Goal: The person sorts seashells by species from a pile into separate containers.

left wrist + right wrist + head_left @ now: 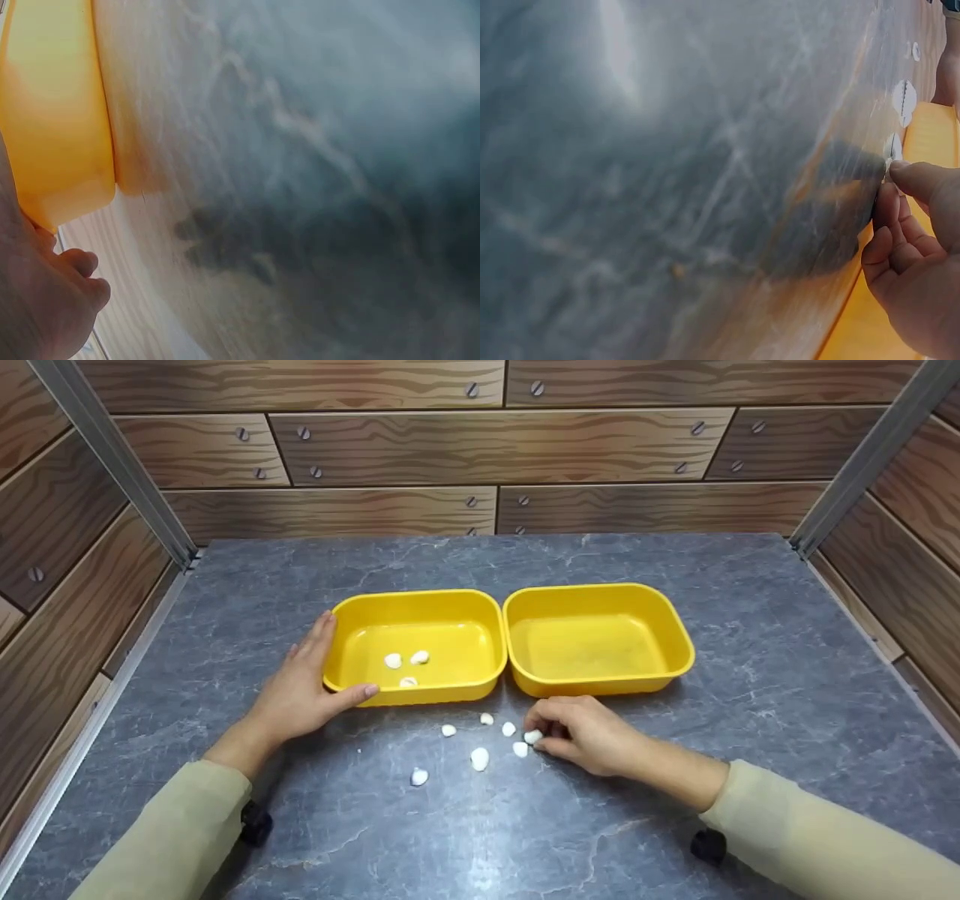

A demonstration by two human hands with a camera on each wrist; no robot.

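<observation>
Two yellow plastic bins stand side by side, the left bin [420,598] and the right bin [600,687]. My left hand [304,690] rests against the left bin's near left corner, its fingers straight along the side wall and thumb lying over the front rim. Between thumb and fingertips my right hand [589,735] pinches a small white seashell [533,736], low over the table in front of the right bin. Close by on the table lie several similar white shells, among them a larger shell [480,759]. Inside the left bin are 3 shells, one a white shell [393,661].
A grey marbled tabletop [600,840] carries everything. Wood-patterned panels [495,446] enclose the back and sides, with metal posts [120,465] at the corners. One shell [419,776] lies apart, nearer the front left.
</observation>
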